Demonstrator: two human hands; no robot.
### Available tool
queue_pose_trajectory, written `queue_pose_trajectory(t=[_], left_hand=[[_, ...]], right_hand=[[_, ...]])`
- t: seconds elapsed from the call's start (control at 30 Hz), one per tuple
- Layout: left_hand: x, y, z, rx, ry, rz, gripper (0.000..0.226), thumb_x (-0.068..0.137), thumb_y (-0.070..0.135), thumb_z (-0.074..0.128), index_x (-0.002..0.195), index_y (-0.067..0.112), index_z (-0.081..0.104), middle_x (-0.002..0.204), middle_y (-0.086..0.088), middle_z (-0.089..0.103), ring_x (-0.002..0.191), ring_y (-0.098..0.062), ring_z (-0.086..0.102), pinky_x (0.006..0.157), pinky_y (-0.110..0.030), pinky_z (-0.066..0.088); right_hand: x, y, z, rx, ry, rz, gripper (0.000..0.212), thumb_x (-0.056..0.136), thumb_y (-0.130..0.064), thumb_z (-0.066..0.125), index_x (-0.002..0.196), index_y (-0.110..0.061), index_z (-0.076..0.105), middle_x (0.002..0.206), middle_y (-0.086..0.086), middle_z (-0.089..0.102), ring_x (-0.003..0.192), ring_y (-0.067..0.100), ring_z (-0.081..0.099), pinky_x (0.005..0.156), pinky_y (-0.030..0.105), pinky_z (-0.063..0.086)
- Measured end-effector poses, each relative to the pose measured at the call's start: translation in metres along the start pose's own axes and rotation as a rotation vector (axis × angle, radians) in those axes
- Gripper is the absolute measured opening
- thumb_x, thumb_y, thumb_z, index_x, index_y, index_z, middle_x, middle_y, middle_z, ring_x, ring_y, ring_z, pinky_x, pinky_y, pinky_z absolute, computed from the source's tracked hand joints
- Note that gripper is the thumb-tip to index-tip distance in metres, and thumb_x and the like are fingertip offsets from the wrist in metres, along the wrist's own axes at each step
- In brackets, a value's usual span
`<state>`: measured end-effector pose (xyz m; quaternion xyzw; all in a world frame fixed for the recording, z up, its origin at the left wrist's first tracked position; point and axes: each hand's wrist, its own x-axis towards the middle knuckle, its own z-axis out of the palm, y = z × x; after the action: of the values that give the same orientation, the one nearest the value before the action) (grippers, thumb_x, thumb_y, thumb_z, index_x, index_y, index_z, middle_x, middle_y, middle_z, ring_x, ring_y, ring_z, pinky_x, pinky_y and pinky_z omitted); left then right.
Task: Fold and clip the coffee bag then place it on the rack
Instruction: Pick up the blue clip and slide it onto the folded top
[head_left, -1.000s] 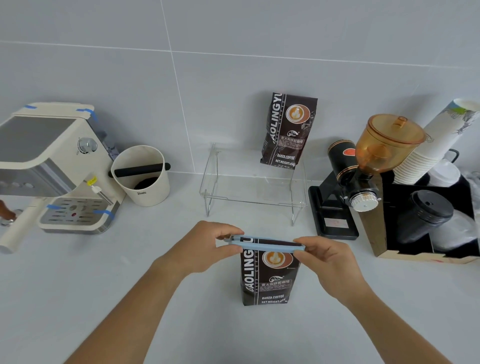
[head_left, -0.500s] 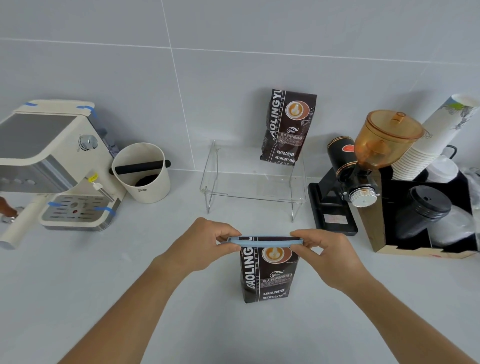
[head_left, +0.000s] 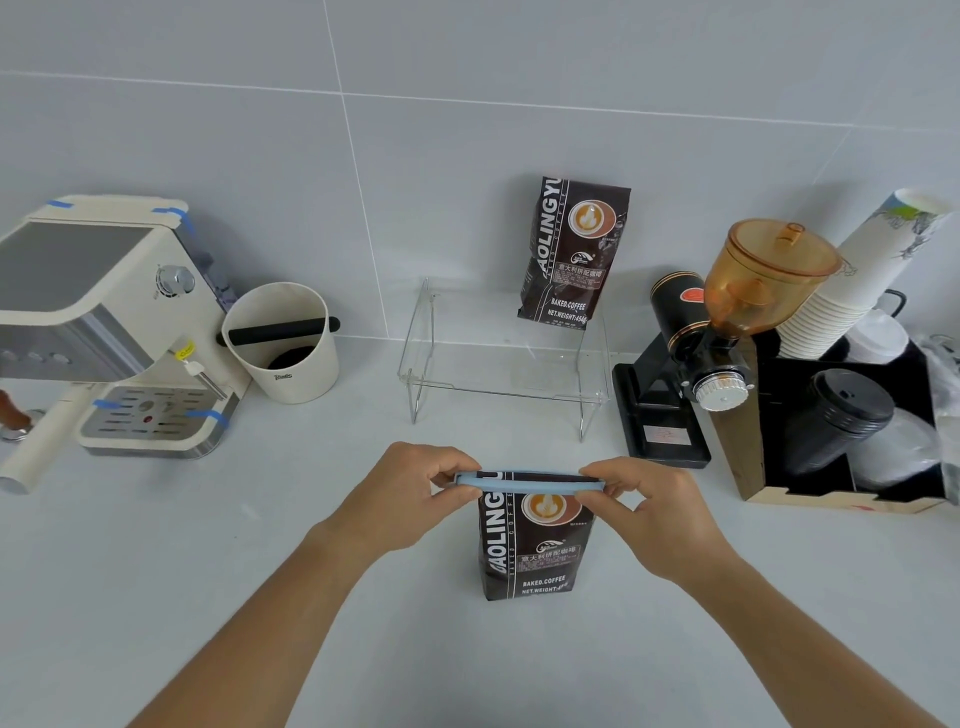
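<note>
A dark brown coffee bag (head_left: 535, 551) stands upright on the white counter in front of me. A light blue clip (head_left: 530, 484) lies across its folded top. My left hand (head_left: 410, 493) pinches the clip's left end and my right hand (head_left: 654, 514) pinches its right end, both also pressing the bag's top. Behind it stands a clear acrylic rack (head_left: 504, 384). A second, identical coffee bag (head_left: 571, 254) stands on the rack's back right part, leaning against the wall.
An espresso machine (head_left: 98, 322) and a white knock box (head_left: 285, 343) stand at the left. At the right are a black grinder with an amber hopper (head_left: 727, 322) and a box (head_left: 841, 499) holding paper cups and black lids. Bare counter lies around the bag.
The clip has levelled out across the bag's top, and my right hand has shifted slightly toward the clip's end. The bag stays in place.
</note>
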<state>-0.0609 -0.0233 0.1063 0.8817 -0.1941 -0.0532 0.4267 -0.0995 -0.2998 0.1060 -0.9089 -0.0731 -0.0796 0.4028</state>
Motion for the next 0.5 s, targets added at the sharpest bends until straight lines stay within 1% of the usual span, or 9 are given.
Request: queue_pose_trajectory(t=[0.03, 0.1, 0.17, 0.2, 0.27, 0.3, 0.33, 0.4, 0.5], left_hand=[[0.0, 0.0, 0.002, -0.041, 0.009, -0.019, 0.011, 0.083, 0.019, 0.073, 0.09, 0.027, 0.074, 0.082, 0.01, 0.075, 0.08, -0.004, 0.067, 0.067, -0.007, 0.047], [-0.001, -0.002, 0.006, -0.147, 0.03, -0.062, 0.015, 0.082, 0.016, 0.073, 0.087, 0.03, 0.072, 0.082, 0.01, 0.074, 0.079, -0.007, 0.067, 0.069, -0.006, 0.046], [-0.002, -0.004, 0.01, -0.226, 0.029, -0.095, 0.017, 0.083, 0.014, 0.073, 0.087, 0.03, 0.071, 0.084, 0.013, 0.072, 0.075, -0.006, 0.067, 0.069, -0.005, 0.045], [-0.002, -0.005, 0.011, -0.254, 0.022, -0.112, 0.017, 0.083, 0.014, 0.072, 0.087, 0.031, 0.071, 0.082, 0.014, 0.072, 0.073, -0.004, 0.066, 0.068, -0.005, 0.045], [-0.002, -0.008, 0.012, -0.317, 0.012, -0.145, 0.017, 0.084, 0.013, 0.072, 0.088, 0.029, 0.072, 0.081, 0.013, 0.072, 0.071, -0.002, 0.065, 0.067, -0.009, 0.047], [-0.001, -0.009, 0.013, -0.362, 0.019, -0.165, 0.018, 0.083, 0.011, 0.073, 0.088, 0.028, 0.073, 0.082, 0.011, 0.074, 0.072, -0.003, 0.066, 0.068, -0.011, 0.049], [-0.001, -0.01, 0.015, -0.409, 0.035, -0.185, 0.018, 0.083, 0.009, 0.073, 0.088, 0.027, 0.073, 0.084, 0.009, 0.075, 0.073, -0.004, 0.068, 0.068, -0.012, 0.05], [0.0, -0.01, 0.019, -0.495, 0.079, -0.219, 0.022, 0.082, 0.007, 0.074, 0.089, 0.027, 0.074, 0.089, 0.008, 0.078, 0.078, -0.005, 0.071, 0.069, -0.012, 0.052], [-0.004, -0.013, 0.03, -0.624, 0.113, -0.266, 0.028, 0.081, 0.004, 0.074, 0.098, 0.026, 0.073, 0.098, 0.005, 0.079, 0.092, -0.01, 0.073, 0.075, -0.015, 0.054]], right_hand=[[0.0, 0.0, -0.001, 0.027, -0.006, 0.015, 0.025, 0.076, -0.014, 0.081, 0.094, -0.029, 0.075, 0.077, -0.025, 0.064, 0.08, -0.009, 0.06, 0.052, 0.003, 0.042], [0.002, 0.001, -0.001, 0.101, -0.049, 0.056, 0.036, 0.077, -0.016, 0.08, 0.089, -0.047, 0.065, 0.082, -0.025, 0.067, 0.083, -0.005, 0.062, 0.054, 0.004, 0.045], [0.003, 0.006, 0.0, 0.215, -0.115, 0.117, 0.045, 0.078, -0.016, 0.08, 0.094, -0.054, 0.062, 0.094, -0.028, 0.068, 0.089, -0.003, 0.064, 0.063, 0.006, 0.05], [0.002, 0.01, 0.001, 0.254, -0.16, 0.157, 0.05, 0.078, -0.014, 0.079, 0.101, -0.055, 0.061, 0.101, -0.028, 0.068, 0.094, -0.001, 0.064, 0.07, 0.01, 0.054], [0.0, 0.02, 0.005, 0.306, -0.271, 0.247, 0.058, 0.079, -0.01, 0.078, 0.113, -0.053, 0.057, 0.113, -0.02, 0.068, 0.104, 0.006, 0.064, 0.079, 0.023, 0.059], [-0.001, 0.025, 0.007, 0.322, -0.322, 0.28, 0.059, 0.08, -0.009, 0.077, 0.115, -0.052, 0.057, 0.114, -0.017, 0.069, 0.107, 0.01, 0.064, 0.08, 0.027, 0.06], [-0.003, 0.029, 0.01, 0.323, -0.356, 0.297, 0.058, 0.081, -0.009, 0.076, 0.114, -0.053, 0.057, 0.113, -0.017, 0.069, 0.108, 0.012, 0.064, 0.079, 0.028, 0.061], [-0.004, 0.035, 0.014, 0.311, -0.371, 0.316, 0.056, 0.081, -0.012, 0.075, 0.113, -0.054, 0.056, 0.112, -0.019, 0.07, 0.108, 0.012, 0.065, 0.081, 0.03, 0.061], [-0.004, 0.045, 0.022, 0.357, -0.359, 0.362, 0.057, 0.08, -0.012, 0.077, 0.119, -0.047, 0.055, 0.113, -0.012, 0.073, 0.106, 0.011, 0.067, 0.089, 0.041, 0.059]])
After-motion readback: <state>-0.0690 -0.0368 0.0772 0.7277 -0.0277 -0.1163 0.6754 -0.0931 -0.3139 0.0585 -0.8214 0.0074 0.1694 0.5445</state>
